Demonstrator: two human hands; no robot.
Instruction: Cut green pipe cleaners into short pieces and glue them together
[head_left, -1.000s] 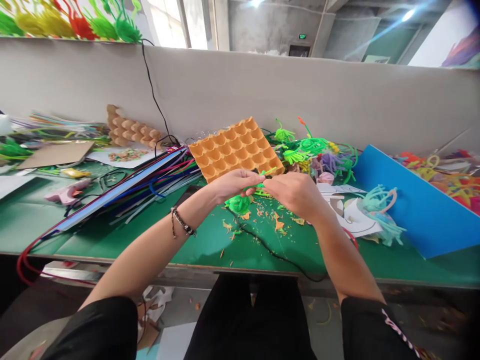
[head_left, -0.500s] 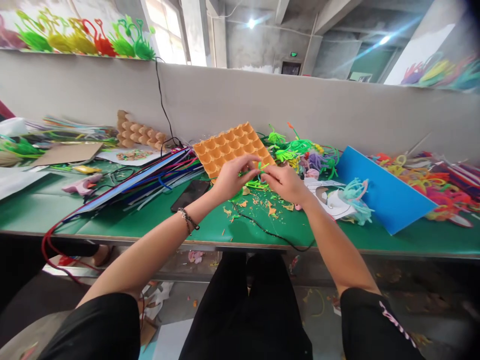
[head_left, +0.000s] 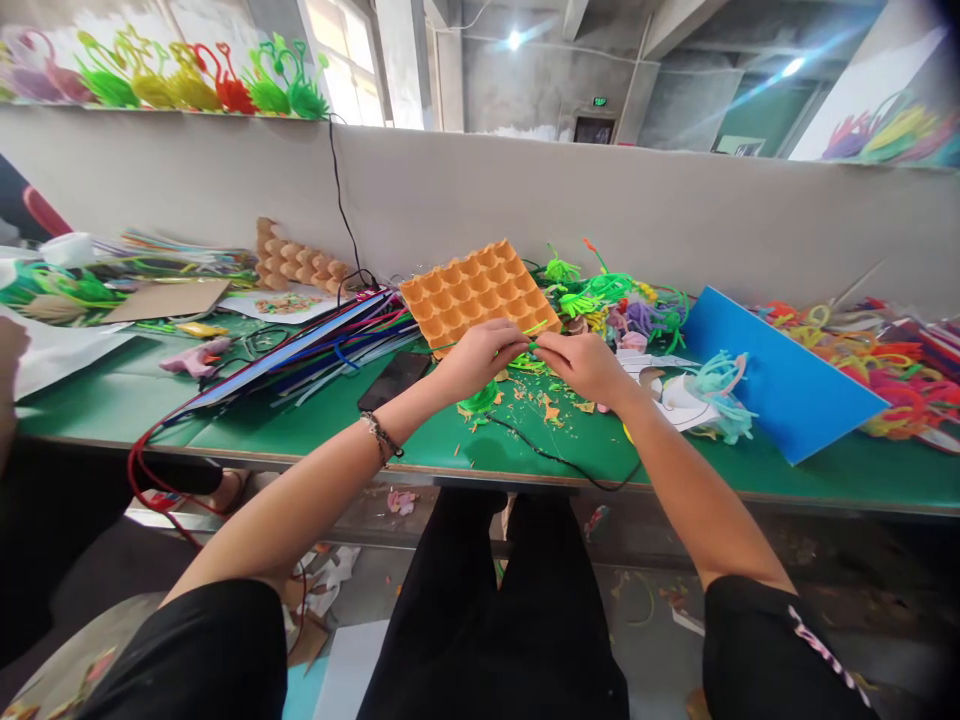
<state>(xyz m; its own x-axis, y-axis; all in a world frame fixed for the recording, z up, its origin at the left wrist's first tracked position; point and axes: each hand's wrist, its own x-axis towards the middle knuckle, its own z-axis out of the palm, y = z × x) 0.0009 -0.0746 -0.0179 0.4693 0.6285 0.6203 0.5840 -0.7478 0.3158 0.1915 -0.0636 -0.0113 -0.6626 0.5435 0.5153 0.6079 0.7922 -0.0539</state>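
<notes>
My left hand [head_left: 481, 360] and my right hand [head_left: 589, 367] meet over the green table, fingertips pinched close together. Between them is a bright green pipe cleaner [head_left: 533, 346], mostly covered by the fingers. A light green tip [head_left: 538, 327] pokes up just behind. Under my left hand, a fluffy green bunch [head_left: 480, 401] rests on the table; whether it joins the pipe cleaner, I cannot tell. The orange egg tray [head_left: 480, 295] leans behind my hands. Scattered scraps [head_left: 551, 411] lie below my right hand.
To the left are a black phone [head_left: 394, 381] and a long pile of pipe cleaners [head_left: 352, 350]. A blue board [head_left: 780, 375] and a white piece with teal strands [head_left: 720, 395] are on the right. A black cable [head_left: 551, 458] crosses the front. Part of another person shows at far left.
My fingertips have drawn closer together and turned down around the green pipe cleaner, so less of it shows. The view has shifted slightly left, and another person's arm shows at the left edge.
</notes>
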